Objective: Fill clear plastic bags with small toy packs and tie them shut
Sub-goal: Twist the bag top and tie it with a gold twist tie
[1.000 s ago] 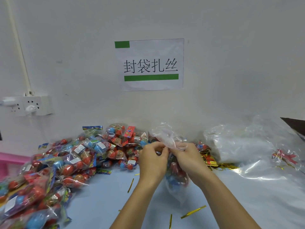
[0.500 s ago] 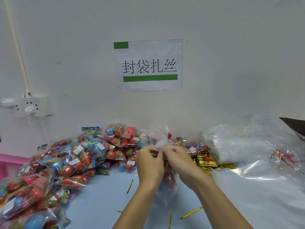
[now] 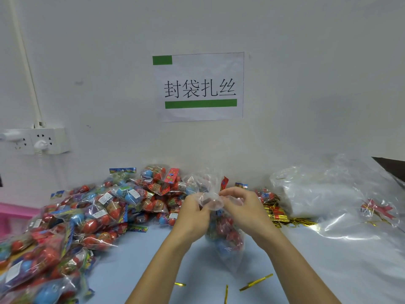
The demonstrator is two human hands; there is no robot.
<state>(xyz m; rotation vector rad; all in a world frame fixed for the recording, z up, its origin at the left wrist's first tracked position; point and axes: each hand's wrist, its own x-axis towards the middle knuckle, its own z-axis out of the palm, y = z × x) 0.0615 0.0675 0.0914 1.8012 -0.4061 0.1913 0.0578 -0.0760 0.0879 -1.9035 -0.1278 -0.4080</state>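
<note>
The left hand (image 3: 192,216) and the right hand (image 3: 243,210) meet above the middle of the bench (image 3: 306,270), each with fingers curled in, pinching the gathered neck of a clear plastic bag (image 3: 225,240). The bag hangs between the two wrists, its belly full of red and blue toy packs and its lower end near or on the bench top (which of the two I cannot tell). Its loose mouth (image 3: 206,183) puffs up above the knuckles.

To the left, a big pile of filled bags (image 3: 87,216) spreads from the wall toward the near corner. Just right of the right hand lies a bundle of gold twist ties (image 3: 278,213), and beyond it a heap of empty clear bags (image 3: 328,194). Loose gold ties (image 3: 256,281) lie scattered on the bench close to the forearms.

On the wall above hangs a paper sign (image 3: 199,86) with green bars and black characters. A white power strip (image 3: 35,140) is mounted at the left, and something pink (image 3: 13,212) shows at the left edge.
</note>
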